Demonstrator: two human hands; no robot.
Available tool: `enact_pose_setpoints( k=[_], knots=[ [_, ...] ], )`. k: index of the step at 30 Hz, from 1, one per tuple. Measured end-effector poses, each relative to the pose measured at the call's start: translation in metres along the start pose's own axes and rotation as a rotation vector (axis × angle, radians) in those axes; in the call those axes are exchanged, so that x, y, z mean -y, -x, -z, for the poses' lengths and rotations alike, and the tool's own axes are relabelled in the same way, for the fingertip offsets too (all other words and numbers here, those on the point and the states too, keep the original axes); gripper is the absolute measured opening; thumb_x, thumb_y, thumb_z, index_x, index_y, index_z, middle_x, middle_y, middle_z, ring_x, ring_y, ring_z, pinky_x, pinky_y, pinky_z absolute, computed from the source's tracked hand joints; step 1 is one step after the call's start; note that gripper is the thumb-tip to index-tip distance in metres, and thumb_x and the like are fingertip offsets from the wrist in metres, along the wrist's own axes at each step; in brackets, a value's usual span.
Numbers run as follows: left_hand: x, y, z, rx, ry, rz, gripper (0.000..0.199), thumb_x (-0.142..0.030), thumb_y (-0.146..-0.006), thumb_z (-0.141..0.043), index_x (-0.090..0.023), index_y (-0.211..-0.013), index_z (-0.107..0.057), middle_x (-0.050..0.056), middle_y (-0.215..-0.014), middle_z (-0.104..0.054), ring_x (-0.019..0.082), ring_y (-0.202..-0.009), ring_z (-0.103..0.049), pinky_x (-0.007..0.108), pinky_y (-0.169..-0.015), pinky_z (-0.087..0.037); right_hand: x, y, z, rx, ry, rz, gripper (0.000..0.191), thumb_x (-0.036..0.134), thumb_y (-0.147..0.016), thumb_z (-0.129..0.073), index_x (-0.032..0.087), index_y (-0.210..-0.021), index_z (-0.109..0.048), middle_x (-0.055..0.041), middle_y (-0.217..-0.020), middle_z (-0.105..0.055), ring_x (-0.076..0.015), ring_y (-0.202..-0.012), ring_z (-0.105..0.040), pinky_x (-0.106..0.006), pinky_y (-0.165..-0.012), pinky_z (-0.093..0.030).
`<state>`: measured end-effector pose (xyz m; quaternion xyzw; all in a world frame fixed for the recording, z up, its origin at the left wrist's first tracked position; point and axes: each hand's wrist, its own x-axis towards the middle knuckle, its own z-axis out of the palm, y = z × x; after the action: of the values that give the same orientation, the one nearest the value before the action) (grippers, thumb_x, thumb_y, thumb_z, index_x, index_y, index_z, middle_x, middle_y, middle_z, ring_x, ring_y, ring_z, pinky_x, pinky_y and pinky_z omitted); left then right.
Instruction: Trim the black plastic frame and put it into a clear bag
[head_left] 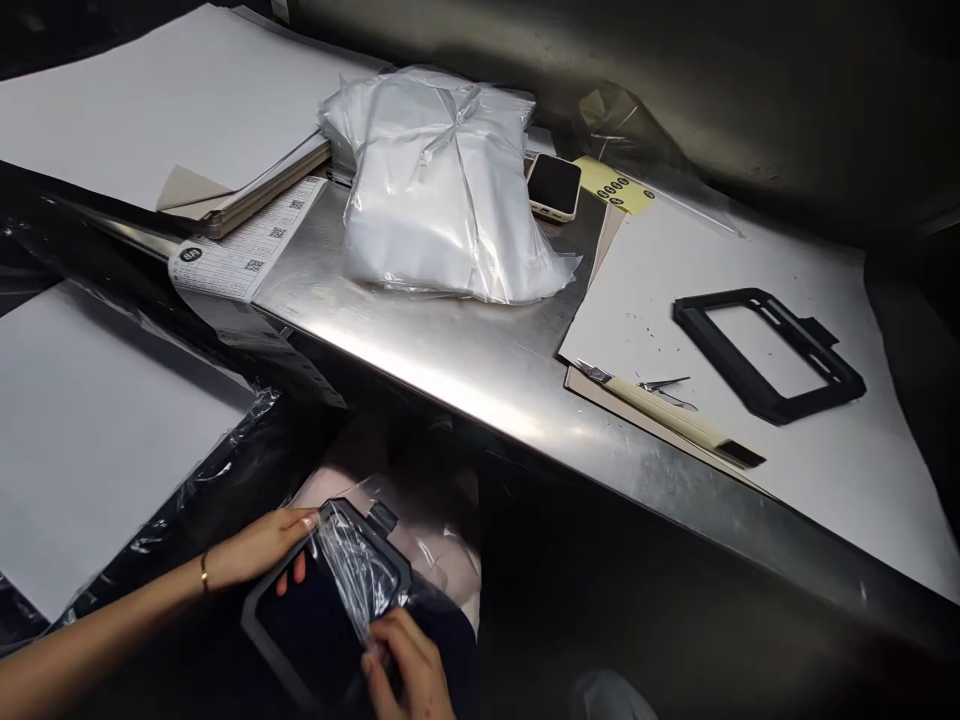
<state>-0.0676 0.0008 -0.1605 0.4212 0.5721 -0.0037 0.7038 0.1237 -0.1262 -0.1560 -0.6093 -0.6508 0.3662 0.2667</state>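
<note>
Low over my lap is a black angular plastic frame (274,640), with a tab on its upper side. A clear plastic bag (358,570) lies bunched across its opening. My left hand (277,545), wearing a bracelet, grips the frame's upper left corner, thumb on top and fingertips showing below. With bent fingers, my right hand (405,660) pinches the crumpled bag at the frame's lower right. A second black frame (772,405) rests on white sheets on the metal table, beyond the reach of both hands.
A tied stack of clear bags (435,200) sits mid-table beside a phone (555,185). A cutter knife (667,410) and small snips (664,388) lie near the table's front edge. Stacked white sheets (187,100) and a printed label strip (240,250) are at left.
</note>
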Motion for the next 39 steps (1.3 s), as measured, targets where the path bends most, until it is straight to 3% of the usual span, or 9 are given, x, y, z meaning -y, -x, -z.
enact_pose_setpoints(
  k=[5, 10, 17, 22, 26, 29, 31, 34, 39],
  knots=[
    [0.001, -0.002, -0.013, -0.219, -0.030, -0.014, 0.037, -0.043, -0.085, -0.033, -0.013, -0.076, -0.052, -0.008, -0.049, -0.043, 0.003, -0.032, -0.035, 0.017, -0.034, -0.032, -0.036, -0.036, 0.008, -0.091, 0.010, -0.112, 0.019, 0.027, -0.084, -0.045, 0.017, -0.098, -0.052, -0.0040, -0.098, -0.054, -0.0135, -0.081, -0.055, -0.031, -0.066, -0.048],
    [-0.005, 0.003, -0.025, -0.250, -0.035, -0.010, 0.035, -0.044, -0.085, -0.034, -0.013, -0.084, -0.052, -0.009, -0.048, -0.041, 0.003, -0.033, -0.036, 0.018, -0.034, -0.032, -0.071, -0.033, 0.009, -0.161, 0.079, -0.252, 0.022, 0.031, -0.084, -0.046, 0.015, -0.099, -0.051, -0.0039, -0.095, -0.054, -0.0144, -0.080, -0.054, -0.034, -0.069, -0.046],
    [0.003, 0.005, -0.006, -0.138, -0.100, 0.075, 0.042, -0.045, -0.083, -0.038, -0.013, -0.059, -0.053, -0.007, -0.045, -0.048, 0.007, -0.041, -0.048, 0.022, -0.045, -0.041, -0.034, 0.003, 0.005, 0.208, -0.120, -0.174, 0.022, 0.036, -0.083, -0.047, 0.016, -0.078, -0.056, 0.0016, -0.072, -0.056, -0.0083, -0.060, -0.053, -0.024, -0.056, -0.045],
    [-0.023, -0.003, 0.012, -0.116, -0.119, 0.098, 0.049, -0.050, -0.082, -0.034, -0.013, -0.053, -0.053, -0.007, -0.041, -0.050, 0.006, -0.032, -0.041, 0.022, -0.042, -0.035, -0.028, -0.051, 0.042, 0.129, -0.221, -0.283, 0.014, 0.024, -0.083, -0.047, 0.016, -0.092, -0.053, -0.0011, -0.083, -0.056, -0.0131, -0.077, -0.055, -0.031, -0.066, -0.046],
    [-0.061, 0.010, 0.013, -0.114, -0.033, 0.014, 0.048, -0.050, -0.079, -0.039, -0.015, -0.054, -0.061, -0.002, -0.050, -0.058, 0.008, -0.041, -0.046, 0.023, -0.052, -0.036, -0.020, -0.089, 0.080, 0.037, -0.312, -0.257, 0.039, 0.008, -0.077, -0.040, 0.023, -0.113, -0.047, -0.0016, -0.091, -0.053, -0.0123, -0.078, -0.052, -0.029, -0.068, -0.044],
    [-0.070, 0.031, 0.009, 0.013, 0.128, -0.018, 0.029, -0.047, -0.066, -0.060, -0.019, -0.072, -0.067, 0.001, -0.080, -0.066, 0.015, -0.076, -0.057, 0.023, -0.075, -0.038, -0.007, -0.094, 0.096, 0.032, -0.432, -0.185, 0.034, 0.006, -0.075, -0.030, 0.021, -0.080, -0.060, -0.0004, -0.080, -0.049, -0.0078, -0.061, -0.049, -0.020, -0.054, -0.042],
    [-0.061, 0.035, 0.009, 0.160, 0.295, 0.044, 0.053, -0.054, -0.047, -0.070, -0.017, -0.084, -0.067, 0.007, -0.102, -0.063, 0.025, -0.097, -0.053, 0.030, -0.083, -0.037, 0.002, -0.089, 0.096, 0.064, -0.503, -0.119, 0.032, 0.006, -0.073, -0.030, 0.019, -0.057, -0.054, 0.0000, -0.073, -0.047, -0.0073, -0.060, -0.050, -0.018, -0.053, -0.042],
    [-0.038, 0.007, 0.005, 0.284, 0.593, 0.197, 0.085, -0.081, -0.052, -0.032, -0.014, -0.097, -0.060, 0.013, -0.104, -0.061, 0.029, -0.092, -0.057, 0.041, -0.072, -0.044, 0.010, -0.076, 0.081, 0.173, -0.559, 0.007, 0.026, 0.006, -0.065, -0.035, 0.019, -0.048, -0.050, 0.0007, -0.071, -0.051, -0.0085, -0.065, -0.053, -0.019, -0.059, -0.042],
    [-0.020, -0.068, -0.034, 0.334, 0.834, 0.379, 0.051, -0.058, -0.077, -0.034, -0.012, -0.084, -0.056, 0.002, -0.072, -0.061, 0.011, -0.059, -0.056, 0.029, -0.059, -0.046, 0.009, -0.056, 0.036, 0.253, -0.558, 0.028, 0.021, 0.012, -0.065, -0.041, 0.020, -0.050, -0.054, -0.0002, -0.085, -0.058, -0.0114, -0.071, -0.056, -0.019, -0.054, -0.040]
  ],
)
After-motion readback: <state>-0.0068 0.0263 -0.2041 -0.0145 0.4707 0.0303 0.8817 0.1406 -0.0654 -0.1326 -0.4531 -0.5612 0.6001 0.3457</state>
